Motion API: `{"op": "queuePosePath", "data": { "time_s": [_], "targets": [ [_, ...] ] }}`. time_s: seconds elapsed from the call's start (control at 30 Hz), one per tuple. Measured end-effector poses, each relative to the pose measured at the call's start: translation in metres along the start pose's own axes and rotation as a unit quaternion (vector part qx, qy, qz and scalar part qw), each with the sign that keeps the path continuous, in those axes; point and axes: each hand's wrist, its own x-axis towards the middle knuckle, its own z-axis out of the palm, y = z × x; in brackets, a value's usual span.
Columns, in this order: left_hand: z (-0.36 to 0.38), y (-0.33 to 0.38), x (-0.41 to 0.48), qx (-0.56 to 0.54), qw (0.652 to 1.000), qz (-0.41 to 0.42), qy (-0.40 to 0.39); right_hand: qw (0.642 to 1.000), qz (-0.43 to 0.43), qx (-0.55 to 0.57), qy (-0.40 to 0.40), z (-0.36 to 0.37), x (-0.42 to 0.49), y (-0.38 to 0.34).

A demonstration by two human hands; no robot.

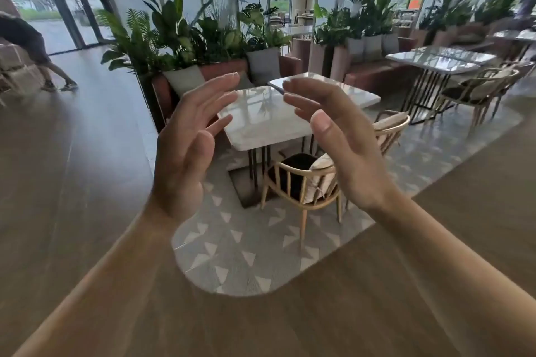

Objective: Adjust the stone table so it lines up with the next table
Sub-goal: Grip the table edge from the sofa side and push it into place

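Note:
A white stone table (262, 122) on thin dark legs stands ahead of me on a patterned carpet. A second white stone table (359, 94) adjoins it on the right, set a little further back, so their edges are offset. My left hand (188, 148) and my right hand (339, 139) are raised in the air in front of me, palms facing each other, fingers spread. Both hands hold nothing and are well short of the tables.
A wooden chair (298, 182) with a cushion stands at the near table's front, another chair (391, 127) at the right. A planter bench with plants (203, 38) lies behind. More tables (435, 61) and chairs stand right. A person (32, 49) bends far left.

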Motion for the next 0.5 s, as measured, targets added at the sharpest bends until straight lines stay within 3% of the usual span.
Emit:
{"op": "queuePosePath", "data": {
  "time_s": [0.3,0.5],
  "targets": [
    [-0.115,-0.176,0.097,-0.012,1.000,0.010,0.012,1.000,0.013,0.009,-0.001,0.100,0.145,0.151],
    [-0.197,-0.279,0.193,-0.028,0.999,0.011,-0.036,0.999,0.002,0.015,0.041,0.161,0.254,0.224]
  ]
}}
